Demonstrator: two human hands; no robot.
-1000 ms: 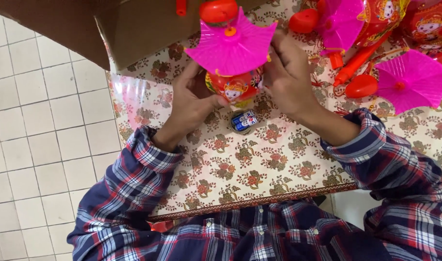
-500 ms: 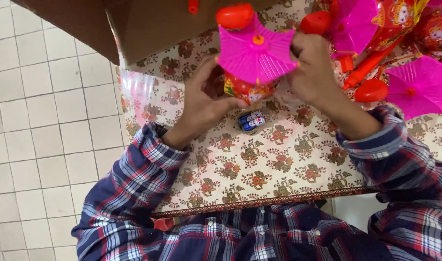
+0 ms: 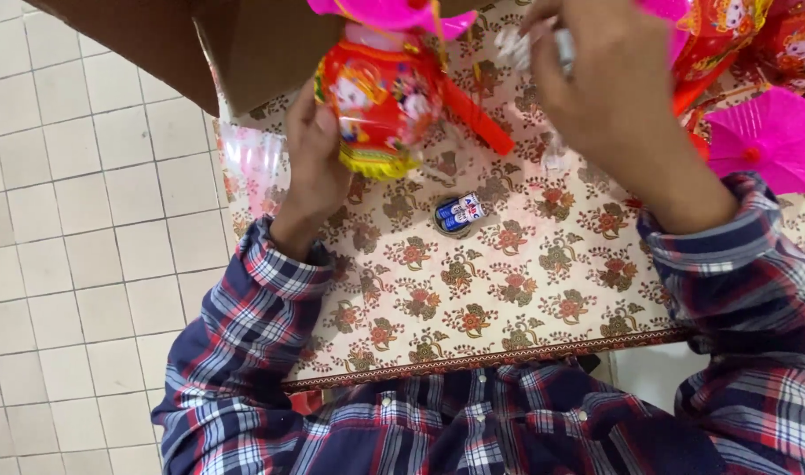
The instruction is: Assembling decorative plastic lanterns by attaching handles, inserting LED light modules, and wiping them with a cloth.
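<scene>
My left hand [image 3: 319, 171] grips the left side of a red lantern toy [image 3: 380, 97] with a yellow fringe at its base and a pink umbrella top [image 3: 385, 13]. I hold it tilted above the floral-covered table [image 3: 473, 299]. An orange stick [image 3: 477, 119] slants down from the lantern's right side. My right hand [image 3: 614, 97] is raised to the right of the lantern, fingers curled on a pale, clear piece of plastic wrap [image 3: 530, 44]. A small blue and silver battery [image 3: 460, 214] lies on the table below the lantern.
A brown cardboard box [image 3: 147, 44] stands at the table's far left corner. Pink paper umbrellas [image 3: 772, 132] and more red lanterns [image 3: 794, 44] are piled at the right. A clear plastic bag [image 3: 253, 167] hangs over the left edge above the tiled floor [image 3: 86, 220].
The lantern has been lifted and tilted closer to the camera. My right hand has come off it and moved up to the right with the clear wrap.
</scene>
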